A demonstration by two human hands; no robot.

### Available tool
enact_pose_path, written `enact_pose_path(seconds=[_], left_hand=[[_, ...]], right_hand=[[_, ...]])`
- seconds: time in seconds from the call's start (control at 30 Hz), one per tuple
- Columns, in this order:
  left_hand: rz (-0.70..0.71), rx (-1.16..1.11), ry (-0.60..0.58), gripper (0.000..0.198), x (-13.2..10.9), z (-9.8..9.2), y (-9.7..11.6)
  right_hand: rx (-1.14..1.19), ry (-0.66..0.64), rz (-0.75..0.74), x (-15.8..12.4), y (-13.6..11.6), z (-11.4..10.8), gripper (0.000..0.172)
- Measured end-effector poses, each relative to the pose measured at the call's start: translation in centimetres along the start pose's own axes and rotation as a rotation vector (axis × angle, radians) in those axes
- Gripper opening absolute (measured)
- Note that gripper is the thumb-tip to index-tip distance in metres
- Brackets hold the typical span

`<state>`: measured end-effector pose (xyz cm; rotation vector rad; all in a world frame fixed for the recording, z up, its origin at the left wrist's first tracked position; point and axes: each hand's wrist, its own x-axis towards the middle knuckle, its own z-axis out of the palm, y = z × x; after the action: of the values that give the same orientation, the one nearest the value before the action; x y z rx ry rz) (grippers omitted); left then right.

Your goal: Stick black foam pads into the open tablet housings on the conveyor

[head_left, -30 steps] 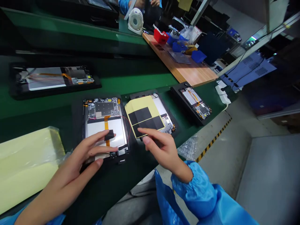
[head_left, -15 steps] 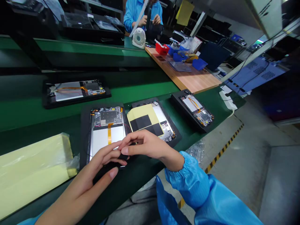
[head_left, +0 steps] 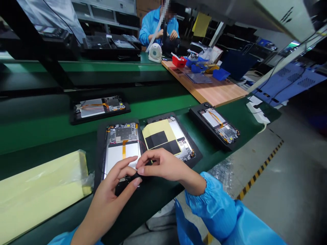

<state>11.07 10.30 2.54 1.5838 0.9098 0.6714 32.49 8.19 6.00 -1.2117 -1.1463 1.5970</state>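
Head view showed an open tablet [head_left: 123, 153], its silver battery and circuit board bare, lying on the green belt [head_left: 38, 126]. The left hand [head_left: 112, 194] and right hand [head_left: 163, 166] met at its near end. Their fingertips were pinched narrowly on a small black piece [head_left: 130, 178] and mostly hid it. Factory benches stood behind.

Bare hands meet fingertip to fingertip: the left hand [head_left: 116, 185] reaches forward, thumb and forefinger pinched; the right hand [head_left: 160, 166], wrist bent inward, curls its fingers against them.
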Motion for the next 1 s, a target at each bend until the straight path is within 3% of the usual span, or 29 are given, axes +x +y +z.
enact_pose_path(seconds=[0.17,0.37,0.5,0.67,0.8,0.9,1.0], left_hand=[[0.042,0.016,0.000,0.039,0.0,0.3,0.3],[0.054,0.025,0.024,0.039,0.8,0.0,1.1],[0.041,0.057,-0.014,0.042,1.0,-0.3,1.0],[-0.035,0.013,-0.111,0.048,0.7,-0.2,-0.3],[-0.045,-0.081,0.061,0.055,0.9,-1.0,-1.1],[0.073,0.042,0.134,0.059,2.5,-1.7,-1.1],[0.309,0.395,-0.074,0.055,5.5,-1.1,-1.0]], right_hand=[[-0.135,0.024,-0.089,-0.6,-0.2,0.3,0.014],[-0.512,0.176,-0.478,-1.9,-0.9,1.9,0.013],[-0.559,0.256,-0.586,-2.1,-0.9,2.6,0.012],[-0.376,0.366,-0.485,-2.0,-1.7,1.8,0.009],[-0.238,0.323,-0.311,-1.7,-1.7,-0.7,0.010],[-0.202,0.359,-0.261,-1.5,-0.6,-2.6,0.033],[-0.296,0.463,-0.255,-1.5,1.2,-3.0,0.050]])
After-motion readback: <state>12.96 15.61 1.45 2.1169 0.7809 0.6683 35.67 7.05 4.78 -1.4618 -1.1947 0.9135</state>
